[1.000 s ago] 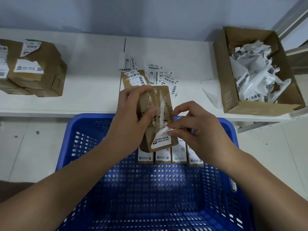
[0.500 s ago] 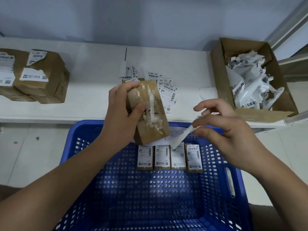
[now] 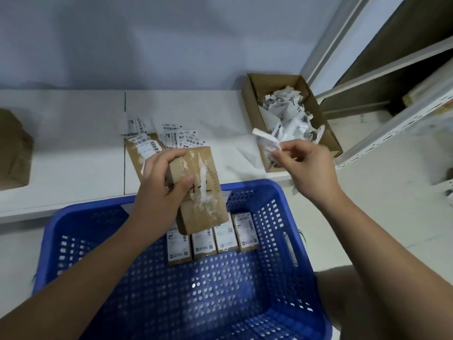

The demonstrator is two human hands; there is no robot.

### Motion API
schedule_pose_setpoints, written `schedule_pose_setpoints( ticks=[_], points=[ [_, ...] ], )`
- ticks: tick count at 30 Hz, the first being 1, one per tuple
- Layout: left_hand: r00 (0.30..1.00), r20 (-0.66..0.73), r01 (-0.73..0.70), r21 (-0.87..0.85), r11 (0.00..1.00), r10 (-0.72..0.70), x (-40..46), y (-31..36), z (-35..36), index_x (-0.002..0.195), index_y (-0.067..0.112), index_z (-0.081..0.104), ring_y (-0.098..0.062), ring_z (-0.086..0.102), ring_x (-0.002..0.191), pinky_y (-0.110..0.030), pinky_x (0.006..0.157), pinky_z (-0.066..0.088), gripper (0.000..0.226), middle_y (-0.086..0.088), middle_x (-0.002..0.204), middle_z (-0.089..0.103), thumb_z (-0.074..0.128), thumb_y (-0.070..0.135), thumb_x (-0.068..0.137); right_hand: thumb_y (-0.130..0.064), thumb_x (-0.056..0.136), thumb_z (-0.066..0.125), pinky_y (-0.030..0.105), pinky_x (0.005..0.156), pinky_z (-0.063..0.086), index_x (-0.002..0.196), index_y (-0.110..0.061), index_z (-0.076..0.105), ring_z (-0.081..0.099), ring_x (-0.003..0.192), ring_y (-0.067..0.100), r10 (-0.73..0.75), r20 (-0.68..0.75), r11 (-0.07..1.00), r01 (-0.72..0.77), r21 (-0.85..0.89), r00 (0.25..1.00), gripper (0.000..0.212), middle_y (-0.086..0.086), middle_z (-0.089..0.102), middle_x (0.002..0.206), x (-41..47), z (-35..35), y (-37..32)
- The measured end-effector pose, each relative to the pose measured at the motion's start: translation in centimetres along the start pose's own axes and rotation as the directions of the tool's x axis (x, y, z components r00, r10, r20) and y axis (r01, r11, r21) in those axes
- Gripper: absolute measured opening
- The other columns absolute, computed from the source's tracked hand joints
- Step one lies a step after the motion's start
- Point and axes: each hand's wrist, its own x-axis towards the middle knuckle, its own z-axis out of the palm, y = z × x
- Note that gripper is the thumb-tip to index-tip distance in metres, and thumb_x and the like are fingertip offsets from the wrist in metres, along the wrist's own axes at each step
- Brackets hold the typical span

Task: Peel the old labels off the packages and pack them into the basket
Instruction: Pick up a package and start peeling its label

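Observation:
My left hand grips a small brown cardboard package above the far rim of the blue basket; white glue and paper residue streaks its top face. My right hand pinches the peeled white label, crumpled, in front of the open cardboard scrap box. Several small packages with white labels stand in a row inside the basket at its far side.
Loose barcode labels and a flat brown package lie on the white table. Another brown box sits at the far left. The scrap box holds crumpled labels. Metal shelving stands at the right.
The label came fully off the package. My right hand carried it up and to the right toward the scrap box, while my left hand kept holding the package. The view shifted right.

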Motion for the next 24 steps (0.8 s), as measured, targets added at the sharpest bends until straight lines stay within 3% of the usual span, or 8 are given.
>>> schedule_pose_setpoints(
  ticks=[2, 4, 6, 8, 12, 17, 21, 24],
  points=[
    [0.999, 0.023, -0.023, 0.014, 1.0, 0.022, -0.2, -0.1, 0.4, 0.124, 0.059, 0.048, -0.019, 0.055, 0.123, -0.05, 0.101, 0.053, 0.046, 0.018, 0.135, 0.041, 0.067, 0.028, 0.096, -0.025, 0.088, 0.079, 0.035, 0.072, 0.057, 0.091, -0.018, 0.075, 0.068, 0.069, 0.011, 0.095, -0.118, 0.992, -0.104, -0.072, 0.989, 0.009, -0.003, 0.073, 0.073, 2.5, -1.0, 2.5],
    [0.999, 0.046, -0.029, 0.033, 0.999, 0.028, -0.4, -0.4, 0.8, 0.125, 0.056, 0.048, -0.016, 0.053, 0.124, -0.05, 0.104, 0.051, 0.045, 0.017, 0.136, 0.041, 0.067, 0.028, 0.096, -0.026, 0.085, 0.08, 0.045, 0.078, 0.059, 0.104, -0.013, 0.068, 0.071, 0.076, 0.02, 0.181, -0.194, 0.967, -0.21, -0.143, 0.964, 0.026, 0.003, 0.073, 0.079, 4.8, -1.6, 4.7],
    [0.998, 0.063, -0.026, 0.065, 0.998, 0.022, -0.5, -0.6, 1.1, 0.13, 0.047, 0.05, -0.014, 0.05, 0.125, -0.049, 0.106, 0.048, 0.043, 0.013, 0.138, 0.041, 0.067, 0.026, 0.095, -0.024, 0.084, 0.08, 0.043, 0.077, 0.058, 0.11, -0.012, 0.061, 0.07, 0.08, 0.023, 0.222, -0.228, 0.948, -0.265, -0.178, 0.948, 0.034, 0.005, 0.071, 0.081, 6.8, -1.8, 6.5],
    [0.997, 0.077, -0.032, 0.093, 0.995, 0.025, -0.5, -0.8, 1.2, 0.131, 0.041, 0.05, -0.011, 0.048, 0.126, -0.048, 0.108, 0.046, 0.043, 0.012, 0.138, 0.041, 0.067, 0.026, 0.094, -0.022, 0.087, 0.077, 0.035, 0.073, 0.054, 0.104, -0.011, 0.064, 0.066, 0.077, 0.022, 0.212, -0.219, 0.934, -0.264, -0.241, 0.952, 0.024, 0.002, 0.068, 0.078, 8.6, -1.3, 7.8],
    [0.994, 0.101, -0.044, 0.121, 0.992, 0.032, 0.1, -1.4, 1.5, 0.131, 0.041, 0.05, -0.004, 0.047, 0.125, -0.038, 0.105, 0.048, 0.044, 0.013, 0.137, 0.042, 0.067, 0.029, 0.092, -0.022, 0.095, 0.069, 0.027, 0.064, 0.045, 0.097, -0.016, 0.072, 0.068, 0.075, 0.024, 0.139, -0.097, 0.867, -0.169, -0.469, 0.985, 0.007, 0.008, 0.072, 0.085, 11.6, 0.4, 10.1],
    [0.995, 0.102, -0.019, 0.122, 0.992, 0.007, 0.5, -2.3, 1.7, 0.132, 0.041, 0.051, 0.001, 0.045, 0.126, -0.031, 0.104, 0.047, 0.045, 0.013, 0.138, 0.042, 0.067, 0.026, 0.093, -0.012, 0.091, 0.063, 0.037, 0.081, 0.058, 0.097, -0.015, 0.075, 0.068, 0.09, 0.032, 0.211, 0.121, 0.658, -0.049, -0.751, 0.97, 0.014, 0.012, 0.072, 0.095, 14.3, 2.6, 12.1],
    [0.994, 0.109, -0.022, 0.098, 0.995, 0.011, 0.7, -2.4, 1.6, 0.127, 0.052, 0.049, -0.006, 0.049, 0.126, -0.033, 0.101, 0.051, 0.047, 0.014, 0.137, 0.042, 0.068, 0.024, 0.093, -0.026, 0.093, 0.073, 0.03, 0.071, 0.05, 0.103, -0.021, 0.077, 0.063, 0.085, 0.021, 0.302, 0.219, 0.564, 0.011, -0.826, 0.928, 0.012, 0.001, 0.069, 0.094, 14.8, 3.4, 11.8],
    [0.995, 0.102, -0.021, 0.079, 0.997, 0.013, 0.7, -2.1, 1.3, 0.127, 0.052, 0.049, -0.009, 0.051, 0.125, -0.031, 0.099, 0.052, 0.047, 0.013, 0.136, 0.042, 0.068, 0.024, 0.093, -0.038, 0.097, 0.066, 0.032, 0.079, 0.053, 0.116, -0.016, 0.073, 0.066, 0.099, 0.025, 0.377, 0.294, 0.495, 0.077, -0.865, 0.878, 0.029, 0.007, 0.07, 0.112, 15.3, 3.0, 10.6]
  ],
)
